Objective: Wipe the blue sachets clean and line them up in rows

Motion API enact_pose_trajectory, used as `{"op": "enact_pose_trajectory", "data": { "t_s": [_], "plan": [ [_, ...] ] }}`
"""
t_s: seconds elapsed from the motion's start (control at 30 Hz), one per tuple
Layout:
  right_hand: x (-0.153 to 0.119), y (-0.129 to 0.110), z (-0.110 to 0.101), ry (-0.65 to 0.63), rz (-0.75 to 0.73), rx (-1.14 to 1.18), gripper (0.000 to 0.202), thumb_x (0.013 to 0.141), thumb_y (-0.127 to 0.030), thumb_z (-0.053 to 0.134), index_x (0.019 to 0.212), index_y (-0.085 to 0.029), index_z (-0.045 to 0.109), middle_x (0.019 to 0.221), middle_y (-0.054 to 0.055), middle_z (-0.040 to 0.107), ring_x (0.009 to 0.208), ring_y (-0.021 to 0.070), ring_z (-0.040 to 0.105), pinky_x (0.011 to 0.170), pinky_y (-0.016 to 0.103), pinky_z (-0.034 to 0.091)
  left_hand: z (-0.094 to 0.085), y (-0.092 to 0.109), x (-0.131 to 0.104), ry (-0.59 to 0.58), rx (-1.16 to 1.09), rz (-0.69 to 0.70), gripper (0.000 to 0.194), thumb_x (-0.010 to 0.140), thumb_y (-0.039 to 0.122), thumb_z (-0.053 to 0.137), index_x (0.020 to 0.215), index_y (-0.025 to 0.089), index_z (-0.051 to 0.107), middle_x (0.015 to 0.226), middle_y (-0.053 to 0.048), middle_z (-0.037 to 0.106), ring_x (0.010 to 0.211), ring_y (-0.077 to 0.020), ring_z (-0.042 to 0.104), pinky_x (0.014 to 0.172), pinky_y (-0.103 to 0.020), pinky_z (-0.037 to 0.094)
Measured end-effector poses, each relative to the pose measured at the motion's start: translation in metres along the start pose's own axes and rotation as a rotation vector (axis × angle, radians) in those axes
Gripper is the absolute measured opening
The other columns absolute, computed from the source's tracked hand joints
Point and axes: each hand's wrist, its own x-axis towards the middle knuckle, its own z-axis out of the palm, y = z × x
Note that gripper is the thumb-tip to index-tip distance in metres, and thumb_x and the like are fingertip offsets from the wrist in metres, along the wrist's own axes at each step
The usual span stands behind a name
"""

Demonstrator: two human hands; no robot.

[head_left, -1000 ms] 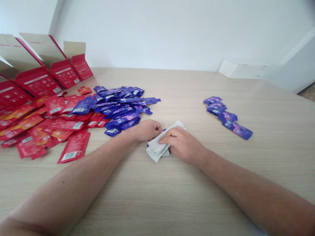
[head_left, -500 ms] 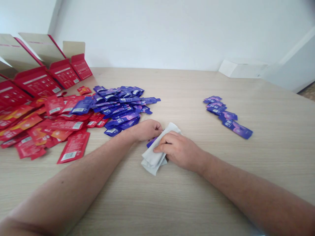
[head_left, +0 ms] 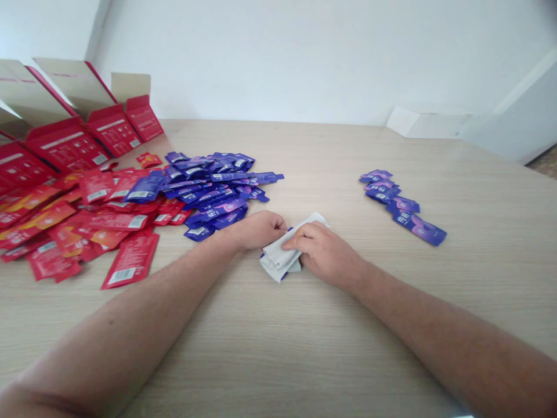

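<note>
A folded whitish cloth [head_left: 278,257] is pinched in my right hand [head_left: 324,252], fingers closed on it. Beneath the cloth lies a purple sachet [head_left: 284,277], mostly covered, with only bits of its edges showing. My left hand [head_left: 265,228] is closed at the upper left end of that sachet, its fingertips pressed together there. Just to the left of my left hand is a heap of purple sachets [head_left: 213,191]. Several more purple sachets [head_left: 420,228] form a slanting, overlapping row on the right.
Red and orange sachets [head_left: 130,258] are piled on the left of the wooden table [head_left: 243,360]. Open red cartons [head_left: 65,142] stand behind them at the far left. A white box [head_left: 429,123] sits by the wall at the back right.
My right hand has moved the cloth up and to the right across the purple sachet. My left hand has stayed in place.
</note>
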Motion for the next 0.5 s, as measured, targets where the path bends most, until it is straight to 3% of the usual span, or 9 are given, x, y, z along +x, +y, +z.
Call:
{"op": "enact_pose_trajectory", "data": {
  "t_s": [0.2, 0.37, 0.5],
  "plan": [
    [0.0002, -0.0054, 0.0007, -0.053, -0.109, 0.013, 0.029, 0.089, -0.009, 0.061, 0.112, -0.022, 0.073, 0.104, 0.008, 0.068, 0.104, 0.0227, 0.058, 0.094, 0.039, 0.050, -0.0005, 0.0002, -0.0007, -0.033, -0.064, -0.008, 0.017, 0.083, 0.033, 0.058, 0.079, 0.018, 0.065, 0.052, 0.003, 0.059, 0.044, -0.0106, 0.053, 0.040, -0.018, 0.036],
    [-0.0002, 0.0003, -0.0008, -0.007, 0.005, -0.016, 0.035, 0.085, -0.002, 0.061, 0.112, -0.020, 0.072, 0.103, 0.008, 0.067, 0.101, 0.0227, 0.059, 0.093, 0.040, 0.050, 0.0000, 0.0011, -0.0008, 0.012, -0.006, 0.000, 0.019, 0.083, 0.034, 0.058, 0.077, 0.019, 0.067, 0.057, 0.003, 0.063, 0.046, -0.0100, 0.055, 0.040, -0.018, 0.036],
    [0.0004, -0.0051, 0.0001, -0.050, -0.094, 0.000, 0.029, 0.090, -0.008, 0.060, 0.112, -0.021, 0.072, 0.103, 0.007, 0.067, 0.103, 0.0228, 0.058, 0.094, 0.039, 0.050, -0.0001, 0.0006, -0.0010, -0.036, -0.039, -0.004, 0.018, 0.084, 0.033, 0.056, 0.078, 0.019, 0.064, 0.053, 0.004, 0.059, 0.044, -0.0102, 0.054, 0.040, -0.018, 0.037]
  ]
}}
